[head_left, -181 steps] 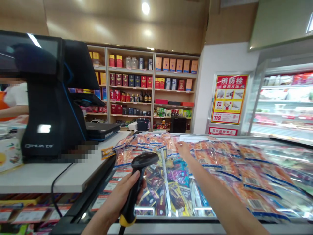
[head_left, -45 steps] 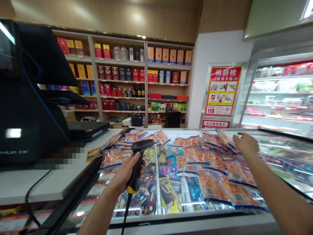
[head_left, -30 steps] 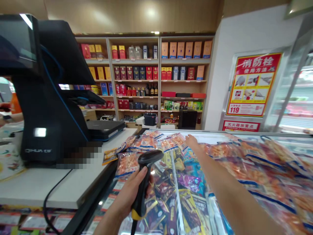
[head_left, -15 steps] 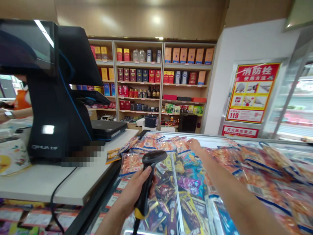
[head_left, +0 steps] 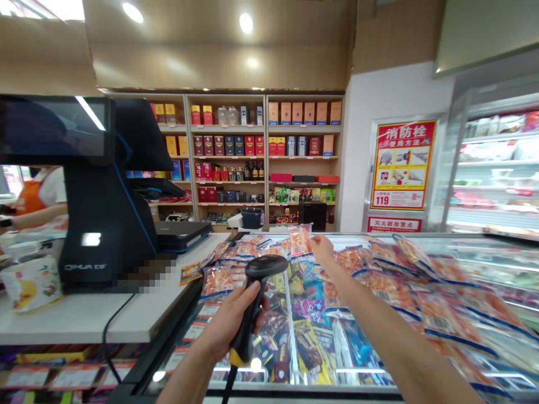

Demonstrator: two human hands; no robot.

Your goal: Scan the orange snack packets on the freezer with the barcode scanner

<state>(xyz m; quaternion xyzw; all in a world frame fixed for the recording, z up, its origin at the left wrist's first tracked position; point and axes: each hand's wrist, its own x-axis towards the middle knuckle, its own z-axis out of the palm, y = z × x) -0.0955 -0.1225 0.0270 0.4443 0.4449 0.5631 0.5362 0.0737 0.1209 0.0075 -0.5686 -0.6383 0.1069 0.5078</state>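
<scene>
My left hand is wrapped around the handle of a black and yellow barcode scanner, its head tilted forward and its cable trailing down. Farther out, my right hand pinches the edge of a clear snack packet with orange contents, a blue band and a barcode label, raised above the freezer's glass top. More packets of the same kind lie left of the scanner, and a pile of them spreads to the right under my forearm.
Under the glass, the chest freezer holds colourful wrapped ice creams. To the left, a black checkout terminal stands on a white counter. Shelves of boxed bottles line the back wall. A person in an orange apron is at far left.
My right hand has lifted the snack packet, which now stands more upright above the others. The camera view has tilted up and turned slightly right. The scanner stays in my left hand.
</scene>
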